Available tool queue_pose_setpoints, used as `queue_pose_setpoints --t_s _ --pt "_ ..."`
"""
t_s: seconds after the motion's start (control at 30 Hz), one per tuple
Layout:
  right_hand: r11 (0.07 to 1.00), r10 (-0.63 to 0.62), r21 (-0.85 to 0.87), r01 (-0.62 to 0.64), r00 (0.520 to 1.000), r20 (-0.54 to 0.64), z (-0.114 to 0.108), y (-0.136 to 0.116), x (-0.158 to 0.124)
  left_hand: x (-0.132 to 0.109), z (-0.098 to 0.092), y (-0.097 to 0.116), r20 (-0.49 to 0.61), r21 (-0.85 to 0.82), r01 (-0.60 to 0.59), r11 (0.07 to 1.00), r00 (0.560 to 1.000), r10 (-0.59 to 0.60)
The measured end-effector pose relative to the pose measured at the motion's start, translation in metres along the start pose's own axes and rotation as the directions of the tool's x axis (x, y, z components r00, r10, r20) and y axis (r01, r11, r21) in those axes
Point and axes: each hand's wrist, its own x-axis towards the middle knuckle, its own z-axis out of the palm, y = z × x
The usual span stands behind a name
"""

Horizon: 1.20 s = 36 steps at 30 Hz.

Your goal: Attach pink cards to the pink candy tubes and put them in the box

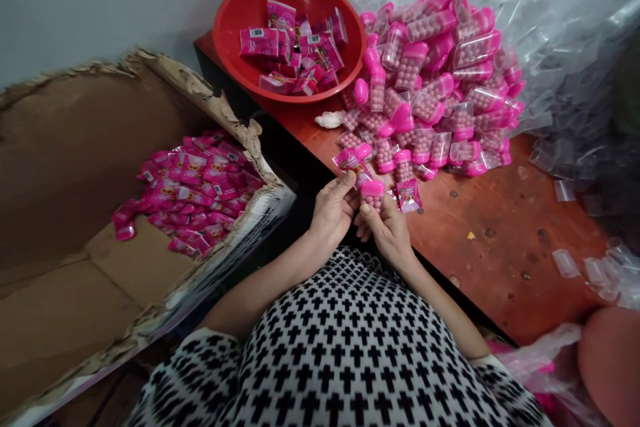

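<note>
My left hand (334, 210) pinches a pink printed wrapper (351, 161) between thumb and fingers, just over the table's near edge. Close beside it, my right hand (387, 225) grips a small clear candy container (372, 195) with a pink cap and pale pink balls inside. The container's cap end points away from me, near the wrapper's lower end; whether the two touch I cannot tell. Beyond my right fingers, another container (403, 165) lies on the table with its lower end in a pink wrapper (409, 195).
A large pile of filled containers (425, 73) covers the far part of the red-brown table (480, 220). A red bowl (225, 27) holds wrapped packs. At left, a torn cardboard box (55, 120) contains many pink packs (193, 187). Clear empty tubes (565, 263) lie at right.
</note>
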Motion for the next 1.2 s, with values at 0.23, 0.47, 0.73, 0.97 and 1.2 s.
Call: queue_pose_setpoints --t_s 0.23,0.47,0.73,0.97,1.2 --pt "0.999 -0.012 0.051 0.012 1.0 -0.001 -0.001 0.004 0.002 -0.002 -0.002 -0.005 0.013 0.078 -0.036 0.996 0.999 0.035" --pt "0.998 -0.015 -0.055 0.016 0.999 0.032 -0.007 0.011 0.003 -0.001 -0.005 -0.003 0.145 0.179 -0.071 0.981 0.988 0.045" --pt "0.994 -0.04 -0.102 0.04 0.999 -0.002 -0.011 0.018 0.004 0.002 -0.008 -0.008 0.159 0.329 -0.021 0.944 0.987 -0.034" --pt "0.951 0.073 0.271 -0.145 0.963 0.26 -0.015 0.014 0.005 0.012 -0.005 0.003 0.216 0.437 -0.107 0.893 0.976 0.011" --pt "0.995 0.005 0.099 -0.007 1.0 0.022 -0.014 0.017 0.006 0.009 -0.009 -0.004 0.279 0.538 -0.105 0.836 0.958 -0.059"
